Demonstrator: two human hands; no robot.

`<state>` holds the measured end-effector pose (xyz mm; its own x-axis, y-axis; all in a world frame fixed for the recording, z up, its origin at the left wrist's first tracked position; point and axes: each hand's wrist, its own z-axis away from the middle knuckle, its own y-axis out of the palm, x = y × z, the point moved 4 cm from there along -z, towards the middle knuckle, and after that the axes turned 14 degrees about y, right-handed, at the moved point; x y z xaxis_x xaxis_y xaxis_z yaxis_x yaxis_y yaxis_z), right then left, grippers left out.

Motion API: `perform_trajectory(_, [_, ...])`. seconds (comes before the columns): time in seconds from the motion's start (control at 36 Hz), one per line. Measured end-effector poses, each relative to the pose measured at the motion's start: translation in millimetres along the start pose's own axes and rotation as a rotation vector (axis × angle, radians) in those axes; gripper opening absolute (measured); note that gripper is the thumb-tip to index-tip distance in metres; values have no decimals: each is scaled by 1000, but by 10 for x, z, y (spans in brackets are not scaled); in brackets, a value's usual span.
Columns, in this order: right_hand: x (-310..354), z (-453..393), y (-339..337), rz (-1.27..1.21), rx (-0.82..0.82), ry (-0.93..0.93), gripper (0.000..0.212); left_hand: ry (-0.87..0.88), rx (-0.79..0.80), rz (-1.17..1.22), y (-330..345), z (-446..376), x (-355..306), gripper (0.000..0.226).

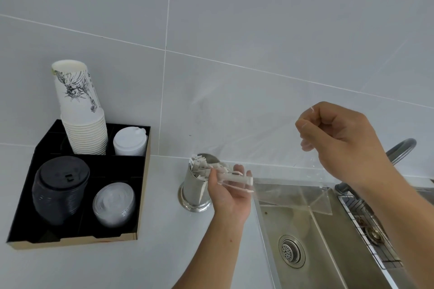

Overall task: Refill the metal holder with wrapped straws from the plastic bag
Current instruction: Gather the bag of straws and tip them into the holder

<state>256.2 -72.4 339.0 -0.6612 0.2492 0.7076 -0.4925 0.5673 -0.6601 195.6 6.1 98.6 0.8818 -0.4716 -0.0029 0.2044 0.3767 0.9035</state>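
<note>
Down low and closest to me is my left hand [229, 191]. Its fingers are curled around a few wrapped straws [236, 178] and the mouth of the clear plastic bag [303, 191]. I hold them right beside the top of the metal holder [196, 189], and my hand touches its side. More wrapped straw ends poke out of the holder's top. The holder stands upright on the white counter [164, 253], just left of the sink [312, 241].

My right hand [340, 138] is up higher, over the sink. Its fingers are squeezed tight on the other end of the bag, lifting it. The bag hangs stretched between my two hands and looks nearly see-through.

Far to the left sits a black tray [25, 223]. In it I see a tall stack of paper cups [82, 119], some white lids [129, 141], a pile of black lids [61, 185] and a pile of clear lids [114, 203]. A tap [400, 150] peeks out behind my right wrist. Behind it all is a gray tile wall [234, 19].
</note>
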Motion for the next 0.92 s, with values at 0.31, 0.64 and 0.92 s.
perform_trajectory(0.31, [81, -242, 18, 44, -18, -5, 20, -22, -21, 31, 36, -77, -52, 29])
perform_trajectory(0.64, [187, -369, -104, -17, -32, 6, 16, -19, -12, -16, 45, -34, -73, 27])
perform_trajectory(0.92, [217, -278, -117, 33, -19, 18, 17, -16, -19, -64, -44, 60, -106, 23])
